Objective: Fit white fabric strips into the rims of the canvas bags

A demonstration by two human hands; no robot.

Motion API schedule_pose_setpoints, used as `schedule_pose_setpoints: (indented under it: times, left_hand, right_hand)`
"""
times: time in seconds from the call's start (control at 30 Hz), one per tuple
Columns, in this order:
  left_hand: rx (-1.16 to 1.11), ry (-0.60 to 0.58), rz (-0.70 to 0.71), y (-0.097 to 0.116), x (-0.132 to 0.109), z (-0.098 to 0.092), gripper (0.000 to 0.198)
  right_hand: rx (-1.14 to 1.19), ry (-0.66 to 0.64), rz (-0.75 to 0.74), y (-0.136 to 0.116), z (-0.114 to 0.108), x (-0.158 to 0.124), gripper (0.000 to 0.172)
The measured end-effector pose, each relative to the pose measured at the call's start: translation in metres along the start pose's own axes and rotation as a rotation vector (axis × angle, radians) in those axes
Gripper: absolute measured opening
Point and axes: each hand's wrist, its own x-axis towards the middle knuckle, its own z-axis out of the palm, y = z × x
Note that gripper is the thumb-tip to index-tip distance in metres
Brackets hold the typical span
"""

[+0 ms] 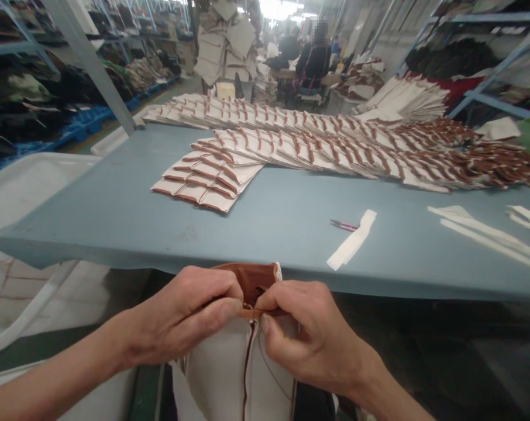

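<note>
A cream fabric bag (221, 374) with brown trim hangs upright in front of me, below the table's front edge. Its top is spread enough to show the brown inside. My left hand (190, 310) pinches the brown-bound rim just left of the dark centre seam. On the other side of that seam, my right hand (309, 327) grips the same rim between thumb and fingers. A loose thread curves down the bag's front under the right hand. Both sets of fingertips nearly meet, and the small spot between them is partly hidden.
On the blue-grey table (128, 216) lie long overlapping rows of cream pieces with brown edges (291, 146). Nearer are small thread snips (344, 224), a cream strip (351, 241) and more strips (488, 234). A metal post (89, 64) rises at left. A person (312, 64) sits far back.
</note>
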Motion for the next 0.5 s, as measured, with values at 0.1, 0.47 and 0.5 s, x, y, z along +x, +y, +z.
schedule_pose_setpoints:
  times: [0.1, 0.47, 0.5]
  left_hand:
    - [0.158, -0.037, 0.084, -0.004, 0.0, -0.001, 0.032]
    - [0.18, -0.025, 0.103, -0.004, 0.009, 0.001, 0.061]
    - [0.158, -0.044, 0.078, -0.001, 0.011, 0.0, 0.063]
  right_hand:
    - [0.038, -0.005, 0.003, 0.0, 0.003, -0.001, 0.016]
    - [0.03, -0.059, 0.134, 0.006, 0.003, -0.002, 0.015]
    - [0.03, -0.062, 0.139, 0.006, 0.002, -0.002, 0.014]
